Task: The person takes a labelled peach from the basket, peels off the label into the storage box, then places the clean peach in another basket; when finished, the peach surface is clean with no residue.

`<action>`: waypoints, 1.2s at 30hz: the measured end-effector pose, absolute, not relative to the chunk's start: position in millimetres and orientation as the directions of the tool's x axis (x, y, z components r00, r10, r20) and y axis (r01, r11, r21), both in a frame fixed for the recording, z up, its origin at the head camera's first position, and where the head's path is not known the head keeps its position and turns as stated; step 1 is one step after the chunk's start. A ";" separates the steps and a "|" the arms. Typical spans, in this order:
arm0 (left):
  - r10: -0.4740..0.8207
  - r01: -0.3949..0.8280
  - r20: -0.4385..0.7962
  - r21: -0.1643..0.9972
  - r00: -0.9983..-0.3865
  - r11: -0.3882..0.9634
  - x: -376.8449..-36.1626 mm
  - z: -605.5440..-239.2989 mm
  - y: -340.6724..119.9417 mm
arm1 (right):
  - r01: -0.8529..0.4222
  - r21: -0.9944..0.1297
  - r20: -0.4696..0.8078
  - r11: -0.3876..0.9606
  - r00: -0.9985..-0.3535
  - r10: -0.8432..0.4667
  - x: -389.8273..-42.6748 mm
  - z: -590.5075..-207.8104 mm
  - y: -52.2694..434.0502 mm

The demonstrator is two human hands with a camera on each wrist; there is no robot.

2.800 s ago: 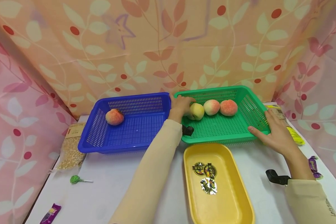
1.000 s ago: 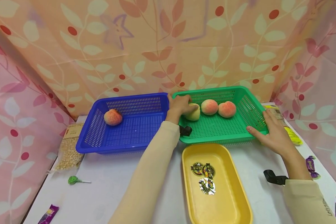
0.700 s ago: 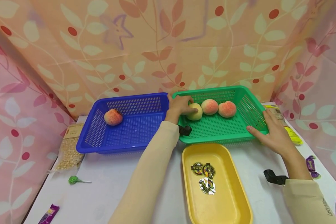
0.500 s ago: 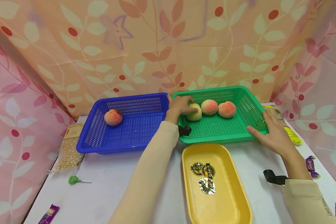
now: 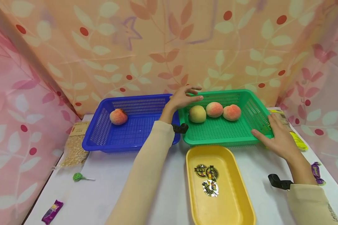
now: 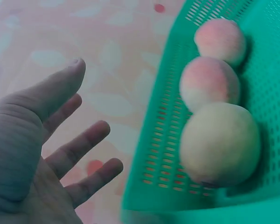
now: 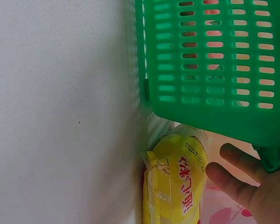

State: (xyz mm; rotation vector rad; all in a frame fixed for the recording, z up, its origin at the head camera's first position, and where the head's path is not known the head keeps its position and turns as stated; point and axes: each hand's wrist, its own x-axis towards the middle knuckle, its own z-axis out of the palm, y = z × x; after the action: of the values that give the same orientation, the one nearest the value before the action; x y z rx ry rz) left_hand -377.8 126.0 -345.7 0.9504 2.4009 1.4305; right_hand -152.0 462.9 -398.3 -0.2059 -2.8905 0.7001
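Observation:
My left hand (image 5: 183,98) hovers over the green basket's back left corner, fingers spread and holding nothing. Below it in the green basket (image 5: 222,142) lies a round yellow-green fruit (image 5: 197,114). A pink and cream peach (image 5: 214,109) and another peach (image 5: 232,112) continue the row to the right. In the left wrist view my thumb and fingers are well apart from the yellow-green fruit (image 6: 220,144). My right hand (image 5: 283,139) holds the basket's right rim, thumb on the inner side, fingers outside. One more peach (image 5: 118,116) sits in the blue basket (image 5: 129,147).
A yellow tray (image 5: 190,187) with round stickers stands in front of the green basket. At the left lie a bag of grains (image 5: 74,150), a green lollipop (image 5: 77,177) and a purple wrapped candy (image 5: 52,212). A yellow packet (image 7: 177,182) lies beyond the right end, near more purple candies (image 5: 317,173).
My left hand has let go of the yellow-green fruit and risen up and out of the green basket, its fingers spreading. The right hand keeps its place on the rim. The head view shifts slightly.

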 end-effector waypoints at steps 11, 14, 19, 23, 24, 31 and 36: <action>0.618 0.492 0.291 0.852 -0.730 0.180 -340.1 -314.6 90.5 | 0.088 -0.447 0.127 0.890 -0.979 0.161 -152.0 -400.5 480.6; 0.591 0.513 0.325 0.839 -0.738 0.180 -330.2 -313.3 70.2 | 0.087 -0.443 0.131 0.892 -0.978 0.160 -151.7 -399.9 485.1; 0.478 0.516 0.340 0.802 -0.810 0.302 -318.9 -320.6 28.8 | 0.082 -0.438 0.137 0.895 -0.978 0.156 -153.4 -399.9 490.4; 0.379 0.496 0.352 0.766 -0.856 0.409 -313.4 -337.0 -7.0 | 0.082 -0.440 0.133 0.894 -0.979 0.155 -156.3 -400.3 492.5; 0.354 0.486 0.351 0.754 -0.867 0.442 -311.6 -341.9 -15.5 | 0.080 -0.441 0.131 0.894 -0.980 0.153 -157.0 -400.3 493.1; 0.202 0.413 0.380 0.631 -0.903 0.657 -303.9 -377.2 -63.9 | 0.046 -0.408 0.171 0.912 -0.977 0.126 -166.6 -387.7 495.7; 0.093 0.318 0.381 0.585 -0.920 0.746 -298.4 -399.7 -96.7 | 0.013 -0.452 0.189 0.892 -0.976 0.110 -181.5 -355.8 474.4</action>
State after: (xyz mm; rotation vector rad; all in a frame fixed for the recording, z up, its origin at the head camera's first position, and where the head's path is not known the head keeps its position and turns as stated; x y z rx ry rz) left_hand -298.4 -96.7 -399.7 0.3942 3.2409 1.1919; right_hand -181.5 474.4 -355.8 -0.0939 -2.8491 0.6793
